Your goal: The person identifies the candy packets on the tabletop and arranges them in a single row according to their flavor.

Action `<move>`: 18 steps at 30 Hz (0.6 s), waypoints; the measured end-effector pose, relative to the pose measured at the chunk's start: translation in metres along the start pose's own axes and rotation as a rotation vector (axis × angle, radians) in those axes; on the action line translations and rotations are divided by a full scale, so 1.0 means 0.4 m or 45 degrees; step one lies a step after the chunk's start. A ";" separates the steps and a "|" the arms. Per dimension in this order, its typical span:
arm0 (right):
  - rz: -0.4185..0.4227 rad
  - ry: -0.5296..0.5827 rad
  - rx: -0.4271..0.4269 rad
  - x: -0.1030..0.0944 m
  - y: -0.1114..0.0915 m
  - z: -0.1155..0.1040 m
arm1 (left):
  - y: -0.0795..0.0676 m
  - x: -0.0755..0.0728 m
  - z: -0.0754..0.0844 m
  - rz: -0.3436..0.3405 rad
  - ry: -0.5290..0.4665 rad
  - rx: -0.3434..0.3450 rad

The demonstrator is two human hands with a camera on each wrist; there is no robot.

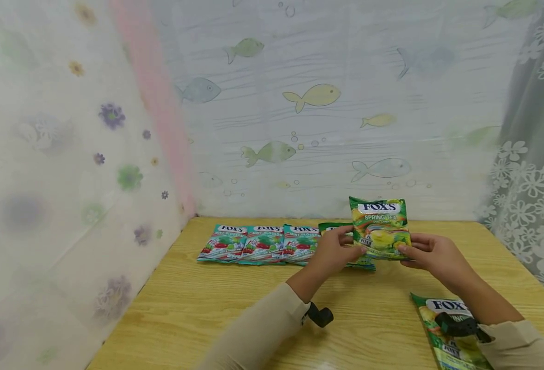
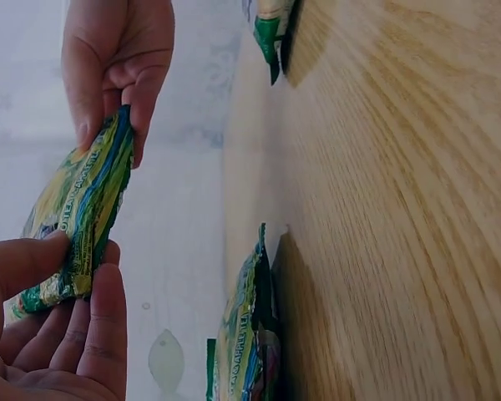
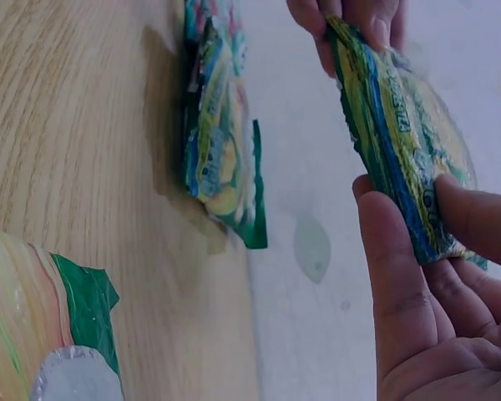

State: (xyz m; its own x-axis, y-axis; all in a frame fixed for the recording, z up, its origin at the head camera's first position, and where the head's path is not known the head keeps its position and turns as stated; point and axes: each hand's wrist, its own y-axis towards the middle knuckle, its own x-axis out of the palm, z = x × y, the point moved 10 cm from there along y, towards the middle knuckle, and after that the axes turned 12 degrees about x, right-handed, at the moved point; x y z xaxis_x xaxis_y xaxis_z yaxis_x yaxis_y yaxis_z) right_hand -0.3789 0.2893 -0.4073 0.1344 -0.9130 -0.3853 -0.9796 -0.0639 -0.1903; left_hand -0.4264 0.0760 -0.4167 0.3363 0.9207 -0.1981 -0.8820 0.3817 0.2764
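Between both hands, raised off the table, is a green and yellow Fox's Spring Tea candy bag [image 1: 381, 231], its printed front facing the head camera. My left hand [image 1: 332, 250] pinches its left edge with the thumb in front and fingers behind. On the opposite edge my right hand [image 1: 438, 259] does likewise. Both wrist views show the bag edge-on, gripped at its two sides. Behind the left hand lies another Spring Tea bag [image 1: 362, 264], partly hidden by that hand and the raised bag.
Several teal Mint Blossom candy bags [image 1: 263, 245] lie in a row at the back of the wooden table [image 1: 235, 308], left of the hands. One more Spring Tea bag [image 1: 431, 324] lies front right, partly under the right forearm. A fish-print curtain [image 1: 272, 118] hangs behind.
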 end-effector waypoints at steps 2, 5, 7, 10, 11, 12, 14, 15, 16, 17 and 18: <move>0.016 -0.007 0.023 -0.005 0.005 0.007 | 0.009 0.006 0.000 0.014 -0.014 0.020; 0.034 0.006 0.055 -0.012 0.012 0.016 | 0.020 0.011 0.000 0.045 -0.007 0.043; 0.040 0.034 0.071 -0.017 0.017 0.022 | 0.027 0.014 -0.004 0.064 -0.001 0.046; 0.051 0.078 0.077 -0.024 0.024 0.030 | 0.035 0.020 -0.017 0.096 0.006 0.026; 0.055 0.088 0.075 -0.026 0.026 0.033 | 0.038 0.022 -0.021 0.103 0.015 0.021; 0.059 0.098 0.074 -0.028 0.028 0.035 | 0.041 0.024 -0.025 0.111 0.028 0.018; 0.069 0.109 0.071 -0.034 0.032 0.041 | 0.045 0.026 -0.032 0.128 0.059 0.005; 0.073 0.111 0.073 -0.037 0.033 0.045 | 0.046 0.027 -0.036 0.136 0.084 0.001; 0.076 0.112 0.077 -0.039 0.034 0.050 | 0.047 0.027 -0.039 0.142 0.110 -0.003; 0.078 0.113 0.084 -0.041 0.035 0.055 | 0.047 0.029 -0.044 0.150 0.121 -0.011; 0.078 0.117 0.094 -0.042 0.036 0.061 | 0.046 0.031 -0.048 0.156 0.134 -0.019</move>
State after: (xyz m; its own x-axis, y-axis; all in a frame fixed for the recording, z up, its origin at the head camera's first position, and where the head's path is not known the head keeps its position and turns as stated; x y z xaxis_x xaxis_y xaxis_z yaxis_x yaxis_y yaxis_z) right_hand -0.3916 0.3138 -0.4257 0.0573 -0.9474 -0.3147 -0.9715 0.0197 -0.2363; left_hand -0.4448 0.0929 -0.4323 0.1900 0.9463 -0.2615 -0.9194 0.2649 0.2906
